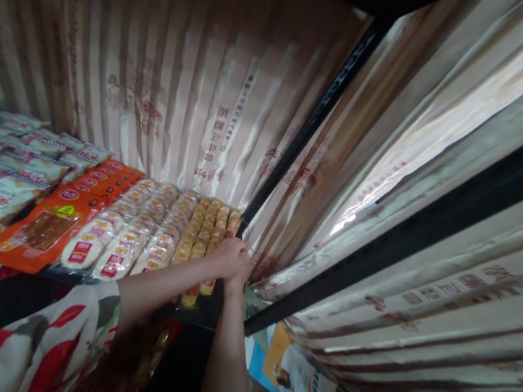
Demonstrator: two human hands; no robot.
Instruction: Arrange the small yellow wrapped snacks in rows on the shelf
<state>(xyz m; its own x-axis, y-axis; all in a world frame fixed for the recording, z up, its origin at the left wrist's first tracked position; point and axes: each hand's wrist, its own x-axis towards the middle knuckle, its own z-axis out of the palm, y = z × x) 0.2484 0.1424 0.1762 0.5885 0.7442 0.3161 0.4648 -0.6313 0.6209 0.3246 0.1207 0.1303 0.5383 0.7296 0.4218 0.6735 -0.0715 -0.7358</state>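
My left hand [225, 257] reaches in from the lower left, under a floral sleeve. Close against it, my right hand [239, 271] comes up from the bottom edge. Both hands meet at the foot of a thin black post [306, 126], at the shelf's right back corner. Their fingers look closed, but blur and overlap hide what lies between them. Just left of the hands stand rows of small yellow wrapped snacks [202, 233], partly covered by my left forearm. Beside those are rows of round white crackers [119, 252] in clear wrap.
An orange snack bag [57, 215] and several white snack bags [18, 182] fill the shelf's left side. Pleated printed curtains [178, 62] hang behind. A thick black bar [417, 222] slants across the right, above a blue and orange package [286, 364].
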